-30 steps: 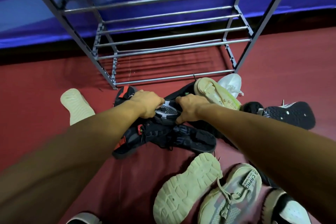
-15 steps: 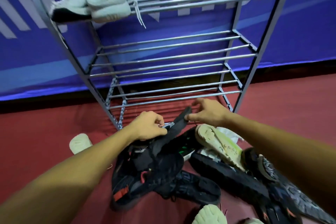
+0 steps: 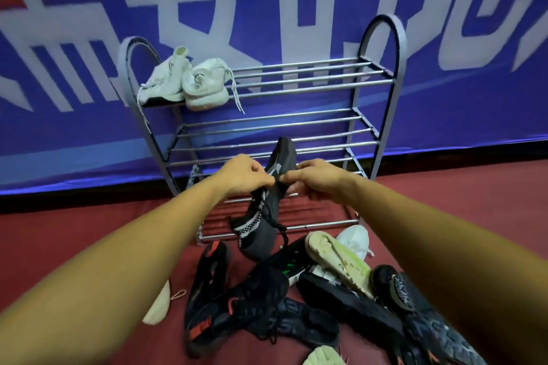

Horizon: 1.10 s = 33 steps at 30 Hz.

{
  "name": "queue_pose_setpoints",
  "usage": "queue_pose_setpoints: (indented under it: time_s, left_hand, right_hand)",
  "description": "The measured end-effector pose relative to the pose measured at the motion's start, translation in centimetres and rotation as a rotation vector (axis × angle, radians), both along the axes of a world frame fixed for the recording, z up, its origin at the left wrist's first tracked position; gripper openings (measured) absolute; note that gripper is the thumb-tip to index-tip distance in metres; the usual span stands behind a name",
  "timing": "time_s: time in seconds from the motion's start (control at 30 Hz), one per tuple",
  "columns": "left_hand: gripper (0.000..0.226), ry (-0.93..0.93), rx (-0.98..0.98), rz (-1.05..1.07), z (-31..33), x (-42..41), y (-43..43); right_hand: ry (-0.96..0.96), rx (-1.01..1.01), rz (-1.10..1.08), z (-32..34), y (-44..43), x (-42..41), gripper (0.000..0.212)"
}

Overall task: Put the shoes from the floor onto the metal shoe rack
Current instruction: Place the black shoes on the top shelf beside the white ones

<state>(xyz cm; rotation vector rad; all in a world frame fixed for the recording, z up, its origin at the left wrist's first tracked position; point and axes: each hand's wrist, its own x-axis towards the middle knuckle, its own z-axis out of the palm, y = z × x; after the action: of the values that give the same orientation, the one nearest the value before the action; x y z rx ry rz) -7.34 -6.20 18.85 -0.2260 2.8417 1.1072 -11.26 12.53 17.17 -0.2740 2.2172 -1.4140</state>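
Both hands, left hand (image 3: 241, 175) and right hand (image 3: 314, 179), are clamped on one floppy, light black knit sneaker (image 3: 267, 204); its firmer sole is probably better gripped.

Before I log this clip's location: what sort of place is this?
Probably a sports hall or event venue, not a home. A large blue printed banner covers the wall, the red floor looks like sports flooring, and many sneakers lie piled before a metal shoe rack.
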Motion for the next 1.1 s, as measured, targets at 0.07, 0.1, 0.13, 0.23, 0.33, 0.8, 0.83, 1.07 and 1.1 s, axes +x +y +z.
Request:
queue_pose_setpoints:
  time_s: [0.07, 0.1, 0.13, 0.23, 0.33, 0.8, 0.83, 1.07, 1.1]
  left_hand:
    - [0.023, 0.046, 0.111, 0.061, 1.9, 0.6, 0.6]
    - [0.022, 0.069, 0.174, 0.088, 2.7, 0.9, 0.9]
    - [0.021, 0.087, 0.235, 0.106, 3.3, 1.2, 1.3]
    - [0.017, 0.110, 0.340, 0.092, 4.1, 2.0, 1.9]
    - [0.011, 0.141, 0.422, 0.029, 4.4, 2.4, 1.4]
    - [0.012, 0.095, 0.790, 0.210, 1.3, 3.6, -2.0]
    - [0.012, 0.060, 0.836, 0.194, 1.3, 3.9, -2.4]
    - [0.023, -0.080, 0.883, 0.019, 0.8, 4.3, -4.0]
    - [0.017, -0.082, 0.907, -0.014, 0.9, 4.3, -3.9]
  right_hand:
    - [-0.046, -0.066, -0.063, 1.0, 0.2, 1.1, 0.029]
    - [-0.066, -0.104, -0.080, 1.2, 0.1, 1.7, 0.033]
    - [-0.082, -0.152, -0.092, 1.4, -0.1, 2.2, 0.034]
    - [-0.070, -0.259, -0.109, 2.2, -0.3, 2.9, 0.025]
    - [-0.019, -0.363, -0.067, 2.8, 0.0, 3.0, 0.016]
    - [-0.064, -0.567, -0.243, 4.5, -2.1, 1.7, 0.019]
    - [-0.068, -0.580, -0.247, 4.7, -2.4, 1.6, 0.017]
    - [-0.029, -0.722, -0.277, 5.3, -3.0, 0.1, 0.024]
    - [-0.022, -0.750, -0.275, 5.3, -3.1, 0.0, 0.025]
